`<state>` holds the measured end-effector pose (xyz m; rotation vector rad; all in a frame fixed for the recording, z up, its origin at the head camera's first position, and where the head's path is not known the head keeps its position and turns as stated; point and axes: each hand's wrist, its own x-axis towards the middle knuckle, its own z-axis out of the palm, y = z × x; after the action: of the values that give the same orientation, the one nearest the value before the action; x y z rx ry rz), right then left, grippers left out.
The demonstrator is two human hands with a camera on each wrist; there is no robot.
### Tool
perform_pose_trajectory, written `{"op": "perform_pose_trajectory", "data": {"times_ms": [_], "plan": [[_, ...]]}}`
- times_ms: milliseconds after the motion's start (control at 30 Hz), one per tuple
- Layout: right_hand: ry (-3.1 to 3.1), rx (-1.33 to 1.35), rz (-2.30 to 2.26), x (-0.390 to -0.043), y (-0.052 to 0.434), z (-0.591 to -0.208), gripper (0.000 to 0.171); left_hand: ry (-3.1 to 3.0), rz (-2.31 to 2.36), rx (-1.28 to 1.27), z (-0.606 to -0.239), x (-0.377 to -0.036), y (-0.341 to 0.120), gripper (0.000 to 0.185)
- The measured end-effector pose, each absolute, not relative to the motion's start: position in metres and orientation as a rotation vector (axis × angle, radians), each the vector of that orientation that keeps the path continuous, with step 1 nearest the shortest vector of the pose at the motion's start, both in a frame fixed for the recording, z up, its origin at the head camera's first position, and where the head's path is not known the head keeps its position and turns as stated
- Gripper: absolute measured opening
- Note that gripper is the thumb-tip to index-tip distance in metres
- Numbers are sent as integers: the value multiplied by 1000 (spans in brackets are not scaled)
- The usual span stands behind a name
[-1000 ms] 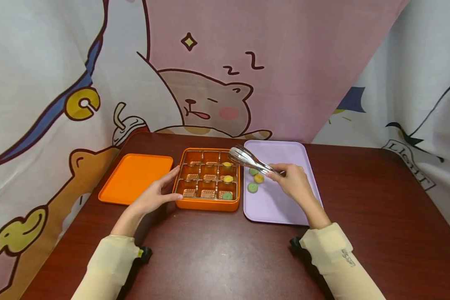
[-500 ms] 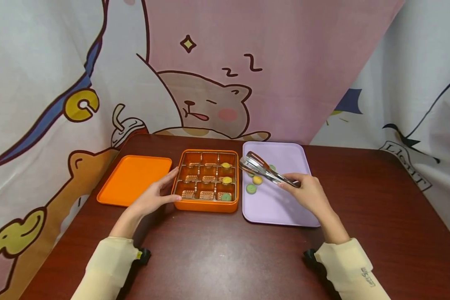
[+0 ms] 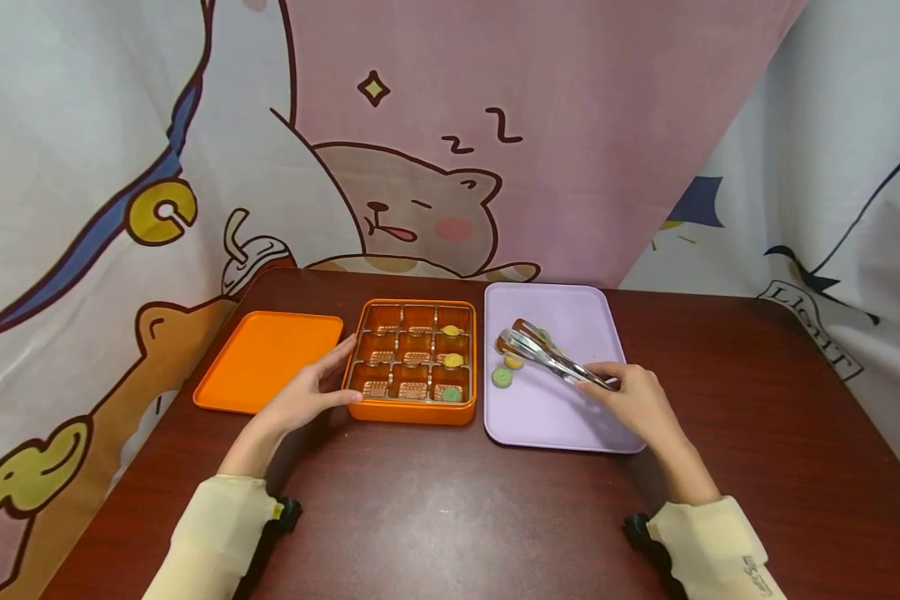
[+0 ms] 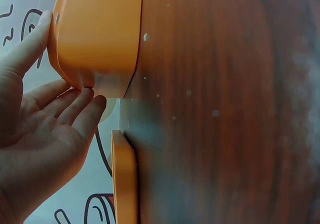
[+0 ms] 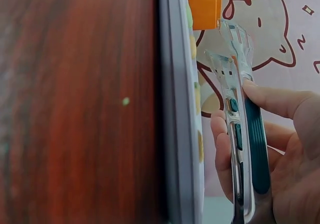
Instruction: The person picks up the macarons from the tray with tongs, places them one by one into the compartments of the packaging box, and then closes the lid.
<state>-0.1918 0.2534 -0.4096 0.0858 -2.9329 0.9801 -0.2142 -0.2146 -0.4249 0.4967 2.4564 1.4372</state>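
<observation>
My right hand [image 3: 633,402] grips metal tongs [image 3: 540,348] above the lilac tray [image 3: 570,425]. In the right wrist view the tips of the tongs [image 5: 243,119] stand apart, with nothing visible between them. Beneath lie small round pieces, among them a green one [image 3: 502,377] and a yellow one [image 3: 513,363], the latter partly hidden by the tongs. My left hand [image 3: 303,400] rests against the left side of the orange box [image 3: 412,412], thumb near its front corner, fingers fairly straight. The box's right column of compartments holds two yellow pieces [image 3: 453,360] and a green piece [image 3: 452,394].
An orange lid-like tray [image 3: 270,358] lies flat left of the box, partly behind my left hand. All of it stands on a dark wooden table [image 3: 435,500]. A printed curtain [image 3: 570,167] hangs along the back and sides.
The tongs and my right hand have moved right and toward me, from over the box's right edge to over the lilac tray. My left hand has stayed at the box.
</observation>
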Motion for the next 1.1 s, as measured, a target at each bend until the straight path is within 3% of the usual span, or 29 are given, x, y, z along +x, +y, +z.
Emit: {"op": "perform_pose_trajectory", "data": {"times_ms": [1100], "plan": [[-2944,4,958,-185,264,-421,19,2464,1431,501,-427,-215,-215,86]]}}
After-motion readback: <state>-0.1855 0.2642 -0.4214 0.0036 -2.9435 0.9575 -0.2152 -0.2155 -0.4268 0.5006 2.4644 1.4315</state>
